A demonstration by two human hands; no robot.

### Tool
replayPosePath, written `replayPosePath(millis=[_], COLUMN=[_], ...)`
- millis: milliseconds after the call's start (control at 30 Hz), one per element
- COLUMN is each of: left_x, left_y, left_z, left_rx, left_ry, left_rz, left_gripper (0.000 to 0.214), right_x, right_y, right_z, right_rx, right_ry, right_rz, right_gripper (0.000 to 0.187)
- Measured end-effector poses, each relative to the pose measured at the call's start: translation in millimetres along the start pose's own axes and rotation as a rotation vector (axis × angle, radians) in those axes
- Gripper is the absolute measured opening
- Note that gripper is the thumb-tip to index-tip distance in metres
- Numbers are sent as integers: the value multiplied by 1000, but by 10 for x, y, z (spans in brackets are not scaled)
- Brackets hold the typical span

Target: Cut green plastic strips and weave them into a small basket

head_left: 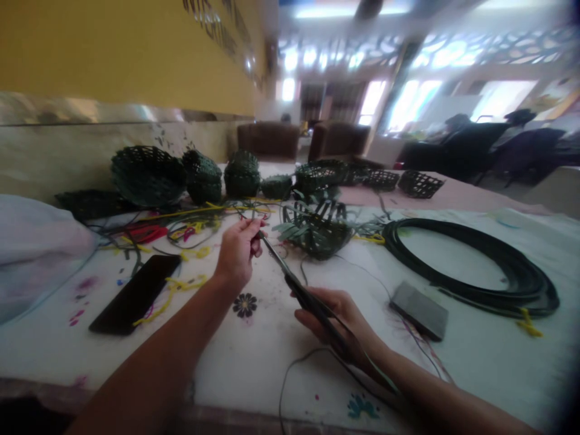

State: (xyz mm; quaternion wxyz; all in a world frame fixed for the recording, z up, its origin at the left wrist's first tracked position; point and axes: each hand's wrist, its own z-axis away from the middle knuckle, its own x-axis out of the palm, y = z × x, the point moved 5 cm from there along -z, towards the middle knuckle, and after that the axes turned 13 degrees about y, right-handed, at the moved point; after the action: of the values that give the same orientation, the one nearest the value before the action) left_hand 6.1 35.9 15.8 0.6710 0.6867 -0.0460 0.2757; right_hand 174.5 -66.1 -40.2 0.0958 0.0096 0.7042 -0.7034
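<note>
My right hand (335, 317) is closed around the black handles of a pair of scissors (294, 281), whose metal blades point up and left. At the blade tips, my left hand (240, 251) pinches a thin dark green strip (253, 212); its exact hold is partly hidden by the fingers. A long thin strip (283, 386) loops below my right hand and runs along the forearm. Just beyond the hands sits a dark green woven basket (321, 232) with loose strip ends sticking up from its rim.
Several finished-looking green baskets (149, 175) stand along the back. A coil of dark strip (475, 293) lies at right, beside a grey box-like block (419, 309). A black phone (136, 293), red-handled tool (147, 234) and yellow scraps (174, 293) lie at left near a white cloth-like bundle (40, 254).
</note>
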Motion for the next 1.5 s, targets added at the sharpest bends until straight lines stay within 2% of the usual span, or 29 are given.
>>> replayPosePath(millis=[100,200,267,367,433,533,667,800,867,1033,1133,1233,1300,1367,1500], left_x=[7,9,-30,-176,-266,-293,-219,-203,-215,-241,-202,-109,-35,32,130], left_y=[-18,-19,24,188,263,231,124,73,85,110,56,-26,-59,-53,37], left_z=[13,7,-43,-180,-285,-400,-366,-318,-318,-343,-314,-199,-75,72,374], left_rx=[3,71,186,466,539,413,267,175,169,129,54,6,30,111,382], left_ry=[4,-22,-14,124,203,159,66,89,115,147,99,2,-69,-128,-227], left_rz=[10,-32,-107,-259,-321,-309,-214,-92,-53,1,16,0,-42,-112,-324], left_gripper=[14,12,10,8,10,14,12,9,11,10,11,14,16,20,24], right_x=[-4,6,14,48,62,20,-42,-62,-102,-325,-445,-518,-546,-565,-638], right_y=[-53,-127,-155,-119,-71,-56,-104,-80,-54,-99,-161,-177,-170,-164,-163], right_z=[3,7,11,16,4,-47,-122,-158,-170,-189,-216,-263,-292,-318,-388], right_rx=[-31,-61,-97,-159,-203,-264,-253,-267,-283,-240,-207,-189,-187,-192,-202], right_ry=[1,9,41,56,58,119,131,100,151,403,488,504,498,481,465], right_rz=[57,86,121,229,292,336,315,275,227,-22,-102,-159,-195,-261,-471], right_gripper=[34,30,27,23,18,13,21,26,29,52,57,60,54,49,52])
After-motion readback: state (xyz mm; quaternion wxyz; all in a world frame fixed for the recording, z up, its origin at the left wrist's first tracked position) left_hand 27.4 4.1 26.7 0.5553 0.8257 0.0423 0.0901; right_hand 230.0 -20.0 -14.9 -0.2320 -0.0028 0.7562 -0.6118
